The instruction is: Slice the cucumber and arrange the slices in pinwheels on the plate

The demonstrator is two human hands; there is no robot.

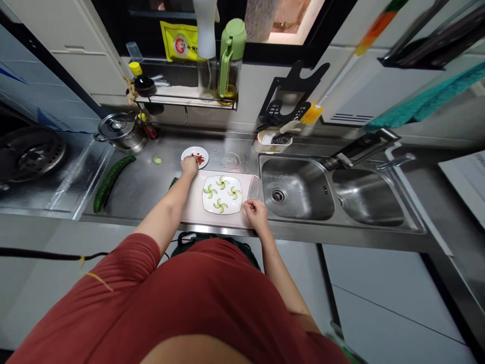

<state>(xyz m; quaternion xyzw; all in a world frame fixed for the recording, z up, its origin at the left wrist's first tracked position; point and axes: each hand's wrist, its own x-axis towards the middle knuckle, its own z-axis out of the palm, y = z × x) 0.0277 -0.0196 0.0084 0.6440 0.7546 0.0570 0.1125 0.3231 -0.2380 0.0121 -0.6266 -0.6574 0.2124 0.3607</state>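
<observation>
Left hand (189, 164): at the red bits (198, 159); from here I can't tell its grip.
Right hand (256, 212): curled near the big plate (223, 195); grip unclear.

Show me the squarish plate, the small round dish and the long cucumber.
Squarish plate (223, 195), head view: bare middle.
Small round dish (195, 148), head view: far rim.
Long cucumber (107, 182), head view: middle of its skin.

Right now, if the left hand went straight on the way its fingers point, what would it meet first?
The left hand would probably meet the red pieces on the small white plate; whether it already touches them is unclear.
</observation>
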